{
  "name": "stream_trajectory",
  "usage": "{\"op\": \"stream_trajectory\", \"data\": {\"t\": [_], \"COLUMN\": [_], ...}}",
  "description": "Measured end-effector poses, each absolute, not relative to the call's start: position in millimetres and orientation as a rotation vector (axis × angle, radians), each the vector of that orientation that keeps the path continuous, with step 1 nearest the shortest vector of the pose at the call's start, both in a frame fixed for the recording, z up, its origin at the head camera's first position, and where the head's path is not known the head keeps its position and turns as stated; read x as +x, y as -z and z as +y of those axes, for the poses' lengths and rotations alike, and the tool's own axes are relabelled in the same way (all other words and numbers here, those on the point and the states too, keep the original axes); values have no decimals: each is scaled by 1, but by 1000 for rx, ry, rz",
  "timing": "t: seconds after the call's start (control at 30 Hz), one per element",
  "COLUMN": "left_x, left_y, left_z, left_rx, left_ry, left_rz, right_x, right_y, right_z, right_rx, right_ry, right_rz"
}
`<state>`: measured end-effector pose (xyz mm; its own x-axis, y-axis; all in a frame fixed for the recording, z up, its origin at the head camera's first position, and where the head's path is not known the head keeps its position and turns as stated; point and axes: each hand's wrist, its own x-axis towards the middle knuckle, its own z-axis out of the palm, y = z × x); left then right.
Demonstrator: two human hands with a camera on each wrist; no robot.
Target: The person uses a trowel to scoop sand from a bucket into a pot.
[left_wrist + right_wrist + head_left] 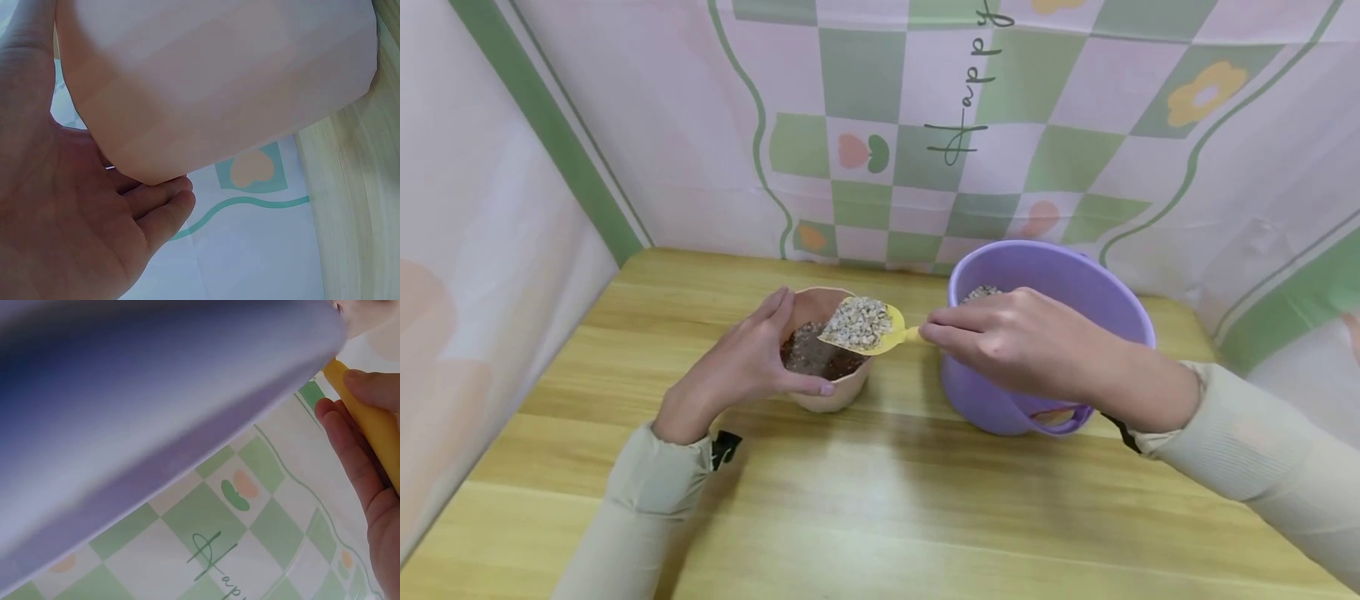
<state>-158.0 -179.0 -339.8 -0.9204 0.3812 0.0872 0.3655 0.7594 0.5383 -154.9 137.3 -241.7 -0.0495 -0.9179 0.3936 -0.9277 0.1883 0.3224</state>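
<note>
A pinkish flower pot (pixel 842 393) stands on the table, with dark soil (pixel 816 350) inside. My left hand (pixel 737 362) grips it from the left, thumb along the near rim and fingers round the far side. In the left wrist view the pot's wall (pixel 219 81) fills the top, and the fingers (pixel 159 209) bend about it. My right hand (pixel 1026 342) holds a small yellow shovel (pixel 895 333) by its handle. Heaped on its blade, pale coarse granules (pixel 859 323) hang above the pot's right rim. The right wrist view shows the yellow handle (pixel 369 422) between thumb and fingers.
A purple bucket (pixel 1052 258) stands right of the pot, beneath my right forearm, with more pale granules (pixel 981 292) partly visible inside. Its handle (pixel 1063 423) hangs at the near side. Behind the wooden table (pixel 850 517) rises a checked, printed cloth (pixel 925 142).
</note>
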Motion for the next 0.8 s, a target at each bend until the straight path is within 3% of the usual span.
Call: {"op": "stream_trajectory", "data": {"t": [0.8], "left_x": [-158], "left_y": [340], "left_z": [-181], "left_rx": [632], "left_ry": [-961], "left_rz": [2923], "right_x": [-149], "right_y": [232], "right_z": [128], "right_rx": [1749], "right_ry": [65], "right_rz": [-2037]}}
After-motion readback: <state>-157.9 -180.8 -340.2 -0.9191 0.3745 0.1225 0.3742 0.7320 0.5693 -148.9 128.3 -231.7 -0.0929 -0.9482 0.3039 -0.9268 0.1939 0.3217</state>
